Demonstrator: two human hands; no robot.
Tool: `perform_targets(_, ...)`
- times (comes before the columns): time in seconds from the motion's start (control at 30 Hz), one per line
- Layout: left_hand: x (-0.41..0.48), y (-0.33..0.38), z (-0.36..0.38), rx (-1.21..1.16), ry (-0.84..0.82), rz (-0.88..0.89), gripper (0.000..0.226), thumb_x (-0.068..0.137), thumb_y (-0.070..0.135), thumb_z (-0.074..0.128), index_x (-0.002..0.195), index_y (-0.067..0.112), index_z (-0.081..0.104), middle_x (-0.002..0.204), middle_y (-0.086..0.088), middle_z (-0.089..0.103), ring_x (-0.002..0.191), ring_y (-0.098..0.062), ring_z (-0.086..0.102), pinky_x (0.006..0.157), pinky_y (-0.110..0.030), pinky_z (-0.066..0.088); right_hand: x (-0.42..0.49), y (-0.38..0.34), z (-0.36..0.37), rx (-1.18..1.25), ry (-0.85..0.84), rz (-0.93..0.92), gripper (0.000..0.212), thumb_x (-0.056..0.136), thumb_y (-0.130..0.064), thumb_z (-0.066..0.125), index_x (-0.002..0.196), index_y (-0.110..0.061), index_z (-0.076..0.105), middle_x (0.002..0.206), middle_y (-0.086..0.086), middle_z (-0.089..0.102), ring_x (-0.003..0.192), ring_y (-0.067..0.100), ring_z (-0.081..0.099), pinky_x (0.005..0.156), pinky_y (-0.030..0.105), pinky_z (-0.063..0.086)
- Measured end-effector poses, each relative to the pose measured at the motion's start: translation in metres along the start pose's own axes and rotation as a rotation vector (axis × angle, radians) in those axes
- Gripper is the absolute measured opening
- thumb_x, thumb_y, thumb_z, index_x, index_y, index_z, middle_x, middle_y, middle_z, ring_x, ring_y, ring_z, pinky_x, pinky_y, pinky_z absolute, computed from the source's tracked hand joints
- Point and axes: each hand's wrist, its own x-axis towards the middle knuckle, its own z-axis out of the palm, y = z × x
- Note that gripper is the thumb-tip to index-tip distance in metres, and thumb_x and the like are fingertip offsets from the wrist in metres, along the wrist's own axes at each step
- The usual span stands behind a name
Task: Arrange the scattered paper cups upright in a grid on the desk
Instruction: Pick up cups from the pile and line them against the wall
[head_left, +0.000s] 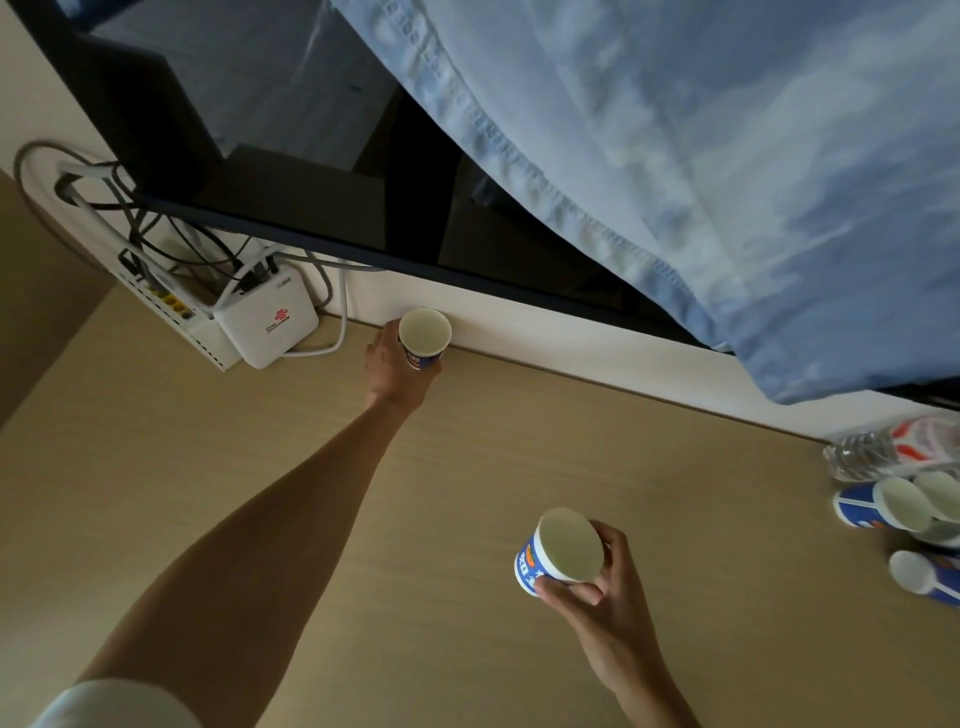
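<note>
Head view: left hand (397, 366) grasps a paper cup (425, 340), upright, at the far tabletop (260, 493) edge near the router (265, 327). Right hand (602, 608) grips a second cup (561, 545), tilted, nearer the person. Further cups (883, 512) lie tipped at the right edge

far paper cup (423, 332): we see a blue wall with orange-and-white print, cream inside
near paper cup (566, 543): same, blue with white lettering and an orange patch, cream inside
tipped paper cups (852, 506): blue and white outside, cream inside
desk (260, 467): light tan, fine wood grain
router (267, 322): white, red logo
cables (343, 312): we count grey, black, white
screen (311, 208): glossy black
cloth (675, 156): pale blue, faded streaks, matching hem stitching
water bottle (857, 457): clear, red-and-white label
sleeve (114, 701): white
</note>
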Motion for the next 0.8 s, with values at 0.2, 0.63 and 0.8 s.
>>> perform_targets(0.2, -0.025, -0.005, -0.02, -0.076, 0.024, -0.14, 0.087, 0.065, 0.022, 0.09, 0.137, 0.013, 0.044, 0.128, -0.007, 0.055, 0.11, -0.026, 0.056, 0.091, -0.044, 0.052, 0.019, -0.012, 0.013, -0.018, 0.006, -0.006, 0.06, 0.066, -0.006, 0.088, 0.117, -0.019, 0.058, 0.107, 0.0, 0.07, 0.099, 0.018, 0.071, 0.077, 0.029, 0.059)
perform_targets(0.63, -0.238, -0.009, -0.064, -0.258, -0.119, -0.125, 0.044, 0.077, 0.048, 0.066, 0.117, 0.031, 0.057, 0.098, 0.019, 0.068, 0.089, -0.004, 0.064, 0.062, -0.015, 0.045, 0.179, -0.05, 0.096, -0.181, 0.056, -0.209, 0.062, 0.072, -0.003, 0.085, 0.124, -0.017, 0.054, 0.115, -0.001, 0.064, 0.104, 0.011, 0.06, 0.069, 0.004, 0.044)
perform_targets(0.8, -0.254, -0.002, -0.06, -0.244, -0.169, -0.141, 0.04, 0.079, 0.035, 0.068, 0.117, 0.034, 0.057, 0.099, 0.022, 0.067, 0.092, -0.007, 0.065, 0.07, -0.018, 0.045, 0.216, -0.046, 0.106, -0.231, 0.072, -0.21, 0.064, 0.071, -0.002, 0.085, 0.126, -0.014, 0.054, 0.106, -0.014, 0.064, 0.091, -0.011, 0.06, 0.074, 0.006, 0.044)
